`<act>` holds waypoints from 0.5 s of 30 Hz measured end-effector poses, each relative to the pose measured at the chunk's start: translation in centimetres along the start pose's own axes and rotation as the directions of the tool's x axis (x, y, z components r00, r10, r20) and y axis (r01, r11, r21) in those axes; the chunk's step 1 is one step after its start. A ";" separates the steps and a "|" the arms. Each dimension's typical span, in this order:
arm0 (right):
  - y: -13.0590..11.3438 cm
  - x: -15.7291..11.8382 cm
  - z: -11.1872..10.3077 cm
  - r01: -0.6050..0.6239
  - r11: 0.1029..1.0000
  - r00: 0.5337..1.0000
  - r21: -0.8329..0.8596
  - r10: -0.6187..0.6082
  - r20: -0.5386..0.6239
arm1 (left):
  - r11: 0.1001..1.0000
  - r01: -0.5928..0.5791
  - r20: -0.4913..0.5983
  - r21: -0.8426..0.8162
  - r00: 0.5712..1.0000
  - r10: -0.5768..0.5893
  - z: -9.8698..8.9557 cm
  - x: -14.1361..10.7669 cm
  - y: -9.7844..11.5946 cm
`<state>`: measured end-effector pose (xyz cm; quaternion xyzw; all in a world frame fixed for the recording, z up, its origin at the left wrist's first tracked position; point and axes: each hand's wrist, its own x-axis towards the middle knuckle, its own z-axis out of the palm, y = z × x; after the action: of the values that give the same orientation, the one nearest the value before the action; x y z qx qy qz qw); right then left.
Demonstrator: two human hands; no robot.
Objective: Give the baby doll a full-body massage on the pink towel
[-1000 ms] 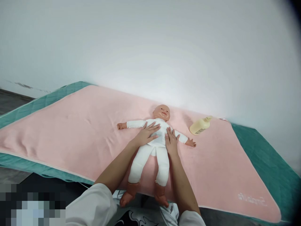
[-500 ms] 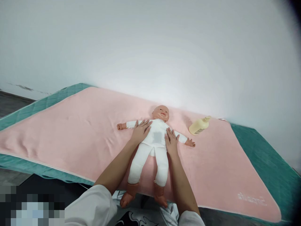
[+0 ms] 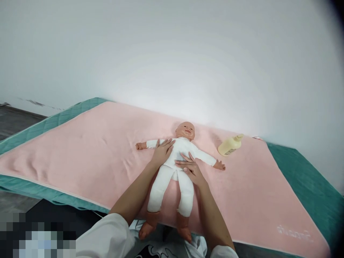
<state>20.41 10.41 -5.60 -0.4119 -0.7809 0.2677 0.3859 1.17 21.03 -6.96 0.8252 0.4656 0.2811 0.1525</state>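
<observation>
A baby doll with a white cloth body lies on its back, arms spread and feet toward me. Its head, hands and feet are skin-toned and bare. My left hand rests flat along the side of the doll's chest, near its armpit, fingers out. Across the lower belly lies my right hand, palm down with its fingers spread. Neither hand grips the doll. Past the doll's outstretched arm, a pale yellow pump bottle lies tilted on the pink mat.
The pink mat covers most of a green quilted bed, which shows at both sides. A white wall stands right behind it. Something dark is below the bed's front edge at left, partly pixelated.
My right hand has moved from the doll's side inward onto its lower belly, turning its fingers to the left. My left hand stays at the chest. The view has shifted slightly.
</observation>
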 end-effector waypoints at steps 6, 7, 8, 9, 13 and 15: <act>1.1 0.6 -0.4 -0.045 0.994 0.995 -0.102 0.053 0.082 | 1.000 -0.005 0.019 0.013 1.000 0.005 0.0 -0.1 0.0; 1.3 0.7 -0.4 -0.051 0.990 0.993 -0.134 0.064 0.096 | 1.000 -0.010 0.019 0.013 1.000 0.010 0.1 -0.1 0.0; 1.5 0.8 -0.5 -0.063 0.984 0.991 -0.168 0.081 0.104 | 1.000 -0.015 0.020 0.014 1.000 0.015 0.1 -0.1 0.0; 1.6 0.9 -0.5 -0.083 0.976 0.989 -0.202 0.106 0.102 | 1.000 -0.018 0.021 0.016 1.000 0.018 0.1 -0.1 0.0; 2.3 1.3 -0.3 -0.223 0.930 0.969 -0.293 0.244 0.034 | 1.000 -0.015 0.023 0.022 1.000 0.014 0.1 -0.1 0.0; 2.5 1.4 -0.1 -0.282 0.910 0.956 -0.304 0.293 -0.011 | 1.000 -0.013 0.025 0.020 1.000 0.012 0.1 -0.1 0.1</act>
<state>21.12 12.92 -6.84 -0.5716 -0.7500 0.2061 0.2612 1.22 20.90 -7.03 0.8331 0.4614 0.2668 0.1481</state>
